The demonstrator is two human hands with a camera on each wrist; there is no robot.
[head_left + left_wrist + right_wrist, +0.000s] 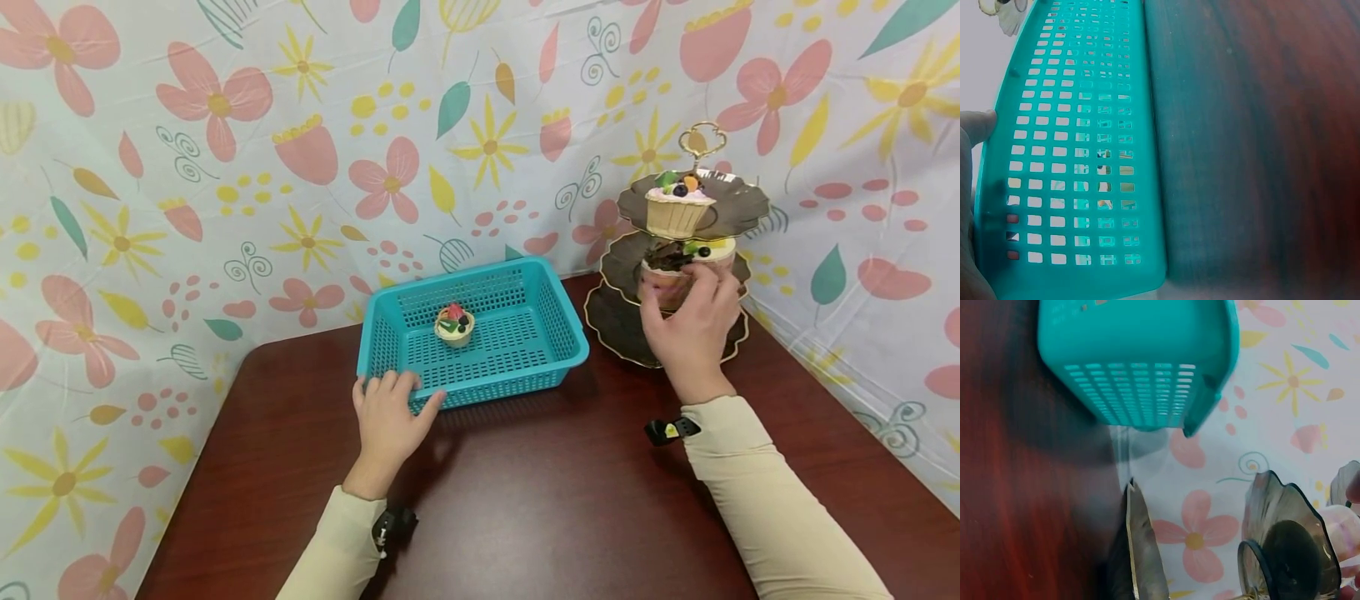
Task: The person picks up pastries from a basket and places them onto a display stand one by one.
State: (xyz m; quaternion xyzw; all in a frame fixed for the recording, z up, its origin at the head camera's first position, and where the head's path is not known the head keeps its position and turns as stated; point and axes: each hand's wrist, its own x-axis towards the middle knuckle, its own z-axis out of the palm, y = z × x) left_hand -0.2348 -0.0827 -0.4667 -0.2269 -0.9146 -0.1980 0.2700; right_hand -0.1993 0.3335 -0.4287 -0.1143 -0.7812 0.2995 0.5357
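In the head view, my left hand holds the front-left rim of a teal plastic basket, fingers over the edge. One fingertip touches that rim in the left wrist view. A small fruit-topped cupcake sits inside the basket. My right hand grips a cupcake topped with chocolate shavings at the middle tier of a three-tier stand; its fingers partly cover it. Behind it is another cupcake with fruit. The top tier bears a fruit-topped cupcake in a pale wrapper.
The dark wooden table runs up to a floral-patterned cloth at the back and right. The stand has a gold loop handle on top and wavy gold-edged plates. It stands just right of the basket.
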